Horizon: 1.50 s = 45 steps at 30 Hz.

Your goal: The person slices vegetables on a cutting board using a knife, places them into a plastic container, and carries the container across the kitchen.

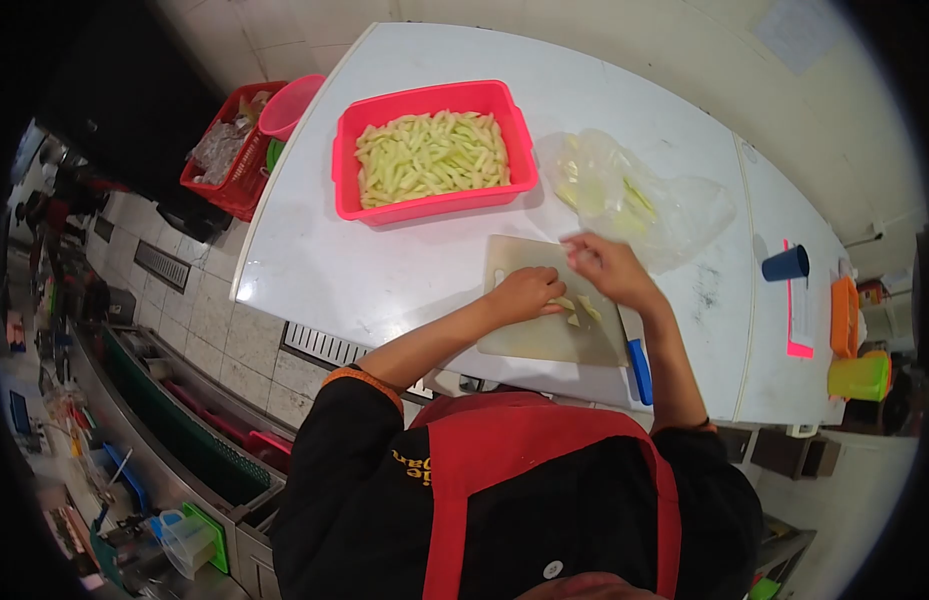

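Over the left part of a pale cutting board (524,345), my left hand (525,295) has its fingers curled at some small pale green pieces (587,308). Whether it grips one is hard to make out. My right hand (606,268) is raised over the board's upper right part, its fingers bent and blurred. A knife with a blue handle (639,371) lies at the board's right edge. Beyond the board, a pink tub (434,208) holds many pale green strips (434,155). To its right is a clear plastic bag (674,210) with green pieces in it.
On the white table (314,250), a dark blue cup (785,264), an orange container (843,316) and a yellow-green container (858,378) stand far right. A red crate (246,175) and a pink bowl (292,106) are beyond the left edge.
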### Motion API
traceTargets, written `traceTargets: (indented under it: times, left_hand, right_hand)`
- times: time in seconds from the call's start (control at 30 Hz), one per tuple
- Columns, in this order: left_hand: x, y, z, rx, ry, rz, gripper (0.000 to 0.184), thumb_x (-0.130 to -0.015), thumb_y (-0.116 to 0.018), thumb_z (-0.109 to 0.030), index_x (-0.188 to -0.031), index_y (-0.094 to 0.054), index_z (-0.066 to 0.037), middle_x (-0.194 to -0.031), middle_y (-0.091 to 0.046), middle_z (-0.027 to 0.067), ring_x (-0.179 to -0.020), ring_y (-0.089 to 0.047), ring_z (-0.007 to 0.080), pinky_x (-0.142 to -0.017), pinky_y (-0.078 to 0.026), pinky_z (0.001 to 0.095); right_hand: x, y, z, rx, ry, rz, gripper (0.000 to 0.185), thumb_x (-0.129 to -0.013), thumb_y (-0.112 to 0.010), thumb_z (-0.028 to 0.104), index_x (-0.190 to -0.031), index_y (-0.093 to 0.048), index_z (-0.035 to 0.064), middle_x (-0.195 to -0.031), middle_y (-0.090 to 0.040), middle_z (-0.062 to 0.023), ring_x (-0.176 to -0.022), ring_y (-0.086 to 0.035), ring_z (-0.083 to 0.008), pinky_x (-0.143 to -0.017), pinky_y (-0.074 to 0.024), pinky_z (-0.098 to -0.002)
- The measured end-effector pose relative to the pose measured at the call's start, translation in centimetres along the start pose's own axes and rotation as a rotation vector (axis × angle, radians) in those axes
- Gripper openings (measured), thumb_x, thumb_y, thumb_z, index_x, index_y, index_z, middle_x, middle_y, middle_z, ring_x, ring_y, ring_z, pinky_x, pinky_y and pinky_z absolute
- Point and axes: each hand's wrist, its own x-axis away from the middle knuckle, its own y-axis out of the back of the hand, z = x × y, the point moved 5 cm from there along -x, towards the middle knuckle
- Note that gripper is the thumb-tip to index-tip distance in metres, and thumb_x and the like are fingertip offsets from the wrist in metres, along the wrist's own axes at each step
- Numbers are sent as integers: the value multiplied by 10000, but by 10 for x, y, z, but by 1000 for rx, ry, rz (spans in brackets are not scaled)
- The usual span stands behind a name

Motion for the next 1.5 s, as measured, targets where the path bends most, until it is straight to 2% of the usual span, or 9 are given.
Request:
traceTargets:
  times: [0.23,0.5,0.63,0.73,0.9,1.1,1.2,1.27,1.5]
  left_hand:
    - [-4,0,0,47,90,31,198,-812,-663,-222,-943,-595,-89,-850,-549,94,-737,-612,291,-639,-511,391]
    - [-5,10,16,200,334,-40,206,-814,-664,-128,-992,-618,-36,-892,-625,135,-758,-619,319,-665,-499,395]
    - [0,20,34,350,529,-107,239,-815,-680,-128,-1016,-619,-14,-875,-665,130,-716,-624,248,-662,-488,345]
    - [11,24,47,510,691,-135,233,-820,-682,-129,-1012,-625,-10,-831,-670,90,-685,-615,161,-640,-484,286]
    - [25,66,46,832,818,-272,209,-824,-682,-121,-981,-638,10,-775,-644,21,-639,-570,62,-601,-470,234]
    - [33,174,92,95,639,-531,266,-815,-652,-83,-1058,-615,20,-992,-645,133,-975,-599,223,-809,-497,331]
    - [51,184,153,221,807,-493,326,-819,-648,-89,-1108,-575,42,-1064,-616,176,-1013,-587,288,-875,-467,364]
    - [36,200,129,-301,553,-473,411,-772,-683,-62,-1150,-549,27,-1140,-566,202,-1118,-510,344,-984,-382,417]
    - [16,155,72,96,482,-590,322,-777,-603,28,-1096,-559,22,-1136,-561,164,-1098,-513,329,-976,-382,402]
  right_hand:
    - [78,-73,-58,287,-29,-479,330,-773,-664,135,-1091,-611,65,-966,-546,-148,-932,-585,-339,-787,-492,-414]
    - [64,-74,-68,346,-136,-441,180,-748,-629,62,-924,-613,32,-890,-578,-163,-805,-613,-350,-729,-505,-427]
    - [54,-56,-78,209,-50,-436,145,-736,-626,73,-868,-618,14,-815,-620,-167,-744,-626,-345,-648,-513,-396]
    - [46,-53,-88,-429,-337,-237,162,-732,-625,90,-869,-618,3,-801,-633,-193,-759,-625,-352,-648,-506,-399]
    - [11,-64,-59,-190,-112,-300,191,-750,-619,102,-914,-617,3,-876,-641,-184,-823,-614,-372,-742,-497,-429]
    - [-24,-122,-54,289,23,-195,311,-775,-575,130,-1050,-613,-9,-1099,-580,-215,-1015,-563,-368,-900,-451,-453]
    - [-20,-141,-52,314,128,-353,210,-807,-485,60,-974,-605,17,-1027,-572,-202,-915,-576,-368,-836,-472,-462]
    - [-15,-129,-46,355,154,-368,169,-806,-501,72,-942,-592,29,-978,-567,-183,-855,-587,-344,-758,-502,-452]
    - [-6,-122,-54,373,87,-427,151,-799,-516,57,-931,-583,29,-907,-564,-181,-811,-600,-341,-694,-516,-448]
